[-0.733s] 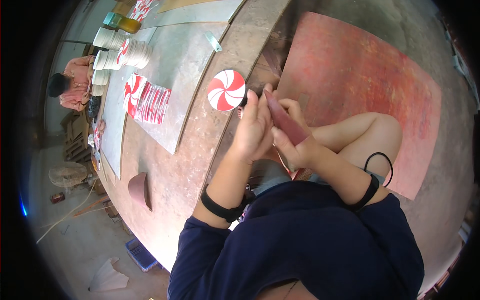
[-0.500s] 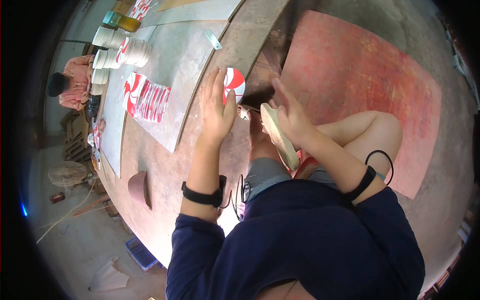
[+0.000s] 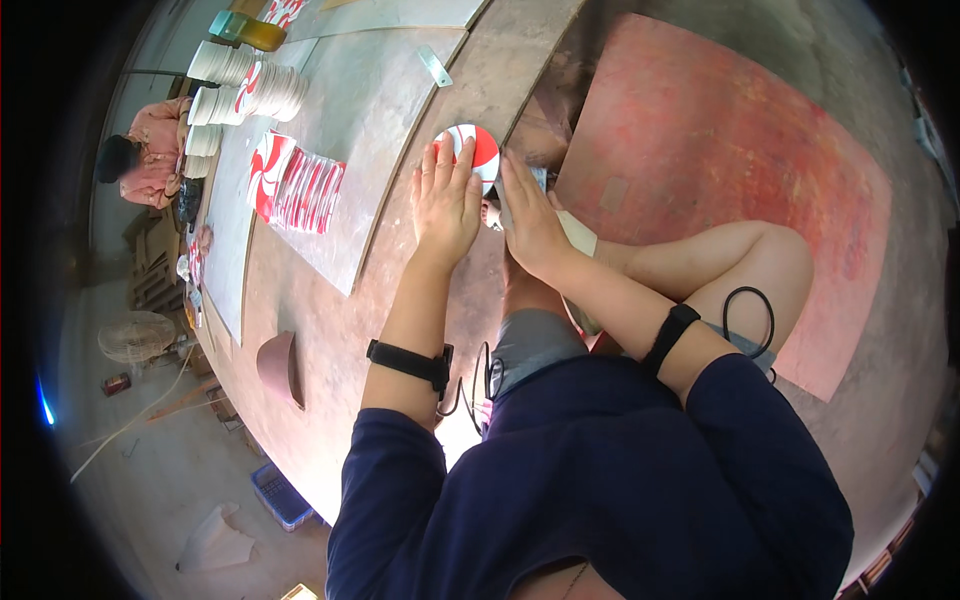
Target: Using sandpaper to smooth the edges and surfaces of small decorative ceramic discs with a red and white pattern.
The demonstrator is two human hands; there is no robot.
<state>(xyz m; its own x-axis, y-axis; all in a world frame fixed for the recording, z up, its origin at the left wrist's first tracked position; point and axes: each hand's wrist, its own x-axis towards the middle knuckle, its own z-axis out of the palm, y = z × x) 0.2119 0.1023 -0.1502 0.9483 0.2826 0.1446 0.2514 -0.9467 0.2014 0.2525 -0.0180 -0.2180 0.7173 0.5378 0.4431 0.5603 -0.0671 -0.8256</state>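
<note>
My left hand (image 3: 446,210) lies flat with its fingers together and stretched out, the fingertips over a round red-and-white swirl disc (image 3: 485,152) near the table's edge. Close against it is my right hand (image 3: 534,226), its fingers extended along the disc's near right side. A small grey-blue patch (image 3: 540,178) shows beyond the right fingers; I cannot make out what it is. Below the right wrist, a pale cream surface (image 3: 578,234) at my folded leg is partly covered by the forearm. Left of my hands, a fanned row of red-and-white swirl pieces (image 3: 308,190) rests on a grey sheet (image 3: 345,245).
Stacks of white discs (image 3: 275,92) and a yellowish bottle (image 3: 248,32) stand at the far left. A metal strip (image 3: 435,66) lies on the sheet. A curved brown piece (image 3: 279,370) sits nearer. Beyond the table are a co-worker in pink (image 3: 155,150) and a fan (image 3: 135,338). A reddish board (image 3: 720,170) lies right.
My right hand has moved left and forward to the disc, beside my left hand. My left hand has lowered onto the disc, its fingers closer together. The disc has shifted slightly.
</note>
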